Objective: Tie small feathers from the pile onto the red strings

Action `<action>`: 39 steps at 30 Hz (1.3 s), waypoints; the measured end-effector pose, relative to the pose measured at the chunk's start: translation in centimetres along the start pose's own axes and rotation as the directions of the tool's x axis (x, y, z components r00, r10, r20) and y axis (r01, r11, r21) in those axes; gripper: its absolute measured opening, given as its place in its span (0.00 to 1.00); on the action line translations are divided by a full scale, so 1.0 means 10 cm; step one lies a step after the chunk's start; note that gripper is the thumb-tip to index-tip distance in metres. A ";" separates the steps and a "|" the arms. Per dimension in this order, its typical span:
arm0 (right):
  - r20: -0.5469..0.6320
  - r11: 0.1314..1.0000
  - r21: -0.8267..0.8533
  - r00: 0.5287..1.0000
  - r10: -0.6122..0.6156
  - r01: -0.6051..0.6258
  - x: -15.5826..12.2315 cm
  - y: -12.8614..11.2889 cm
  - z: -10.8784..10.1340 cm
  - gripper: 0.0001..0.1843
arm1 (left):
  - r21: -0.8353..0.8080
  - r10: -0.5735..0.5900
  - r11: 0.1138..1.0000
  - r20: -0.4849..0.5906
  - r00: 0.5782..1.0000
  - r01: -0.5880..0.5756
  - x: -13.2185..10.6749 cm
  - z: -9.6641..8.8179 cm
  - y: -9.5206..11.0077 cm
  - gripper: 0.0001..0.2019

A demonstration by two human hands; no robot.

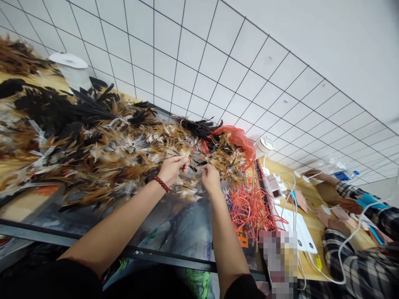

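Over a heap of brown, tan and white feathers (146,145), both my hands are close together. My left hand (175,169), with a red bead bracelet (161,184) at the wrist, is closed in a pinch on what looks like a small feather; dark slivers show near its fingertips. Just to its right, my right hand (211,177) has its fingers pressed together beside a dark feather piece (201,163). What this hand holds, if anything, is too small to make out. Black feathers (93,104) lie behind and left in the pile.
A red plastic bag (238,137) with feathers and a tangle of red cords (249,203) lie at right. White cups (264,146), cables and a white power strip (296,228) follow. A co-worker's plaid sleeve (339,257) is far right. A wire grid (187,62) stands behind.
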State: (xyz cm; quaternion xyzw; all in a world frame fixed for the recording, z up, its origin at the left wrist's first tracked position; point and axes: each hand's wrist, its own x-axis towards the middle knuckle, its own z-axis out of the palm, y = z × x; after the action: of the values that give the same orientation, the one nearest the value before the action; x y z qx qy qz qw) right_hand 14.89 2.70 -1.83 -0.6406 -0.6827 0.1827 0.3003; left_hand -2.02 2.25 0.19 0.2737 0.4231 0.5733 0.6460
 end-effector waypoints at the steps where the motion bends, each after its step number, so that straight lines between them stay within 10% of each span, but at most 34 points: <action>1: -0.005 0.981 0.185 0.998 0.065 -0.063 0.01 0.00 -0.02 0.06 | -0.002 -0.021 1.000 0.000 1.000 0.021 -0.01 0.01 -0.01 0.11; 4: 0.164 0.714 0.659 0.971 0.172 -0.238 0.02 -0.04 -0.10 0.12 | -0.022 -0.100 0.995 0.011 0.995 0.101 -0.05 0.04 -0.04 0.09; 8: 0.281 0.521 0.803 0.955 0.099 -0.291 -0.01 -0.15 -0.09 0.16 | -0.017 -0.224 0.974 0.059 0.973 0.226 -0.08 0.06 -0.07 0.05; 25: 0.103 0.641 0.753 0.989 0.107 -0.148 -0.01 -0.19 0.02 0.15 | 0.014 -0.376 0.924 0.234 0.897 0.383 -0.06 0.03 -0.08 0.03; 31: -0.003 0.950 0.313 1.000 -0.020 0.020 0.03 0.06 -0.22 0.09 | -0.128 -0.227 0.960 0.176 0.958 0.250 -0.04 0.03 -0.02 0.05; 35: 0.285 0.987 0.076 0.945 -0.158 0.142 0.00 0.17 -0.35 0.16 | -0.197 -0.179 0.963 0.055 0.982 0.187 -0.01 0.03 0.02 0.07; 39: 0.209 0.964 -0.031 0.945 -0.252 0.264 -0.03 0.17 -0.27 0.27 | -0.212 -0.163 0.963 0.038 0.986 0.167 0.00 0.02 0.04 0.07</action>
State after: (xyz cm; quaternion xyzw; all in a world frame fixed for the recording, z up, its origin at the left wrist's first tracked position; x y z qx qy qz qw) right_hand 17.94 2.21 -0.89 -0.5321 -0.7928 0.1863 0.2315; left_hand -2.04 2.34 0.59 0.1720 0.3733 0.5571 0.7216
